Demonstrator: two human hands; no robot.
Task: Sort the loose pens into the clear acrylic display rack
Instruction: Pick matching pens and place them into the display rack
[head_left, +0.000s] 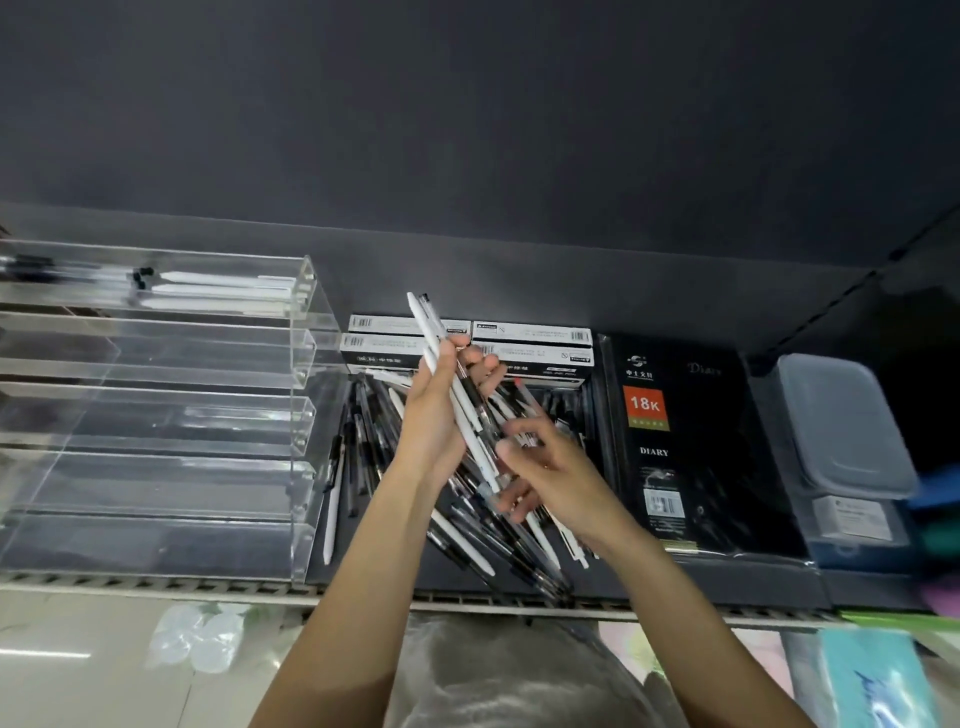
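- A bundle of white and clear pens (457, 395) is gripped in the left hand (441, 410), the fingers curled round the barrels and the tips raised toward 11 o'clock.
- The right hand (540, 467) is held just at 4 o'clock of the left hand, over the lower ends of the bundle; its fingers are bent and loosely spread, and whether a pen is pinched by them cannot be told.
- A heap of loose pens (467, 525) is seen on the dark shelf (675, 582) beneath both hands, black-gripped and white barrels crossed over one another.
- One white pen with a black clip (332, 499) is laid apart at 9 o'clock of the heap, just beside the rack's side wall.
- The clear acrylic display rack (156, 415) is placed at 9 o'clock of the hands, in stepped tiers; white pens (218, 291) are lodged in its top tier.
- Flat pen boxes with barcodes (467, 343) are stacked at 12 o'clock of the heap, against the back wall.
- A black diary marked 18K (675, 441) is set at 3 o'clock of the heap.
- A grey lidded plastic box (841, 426) is found further toward 3 o'clock, beyond the diary.
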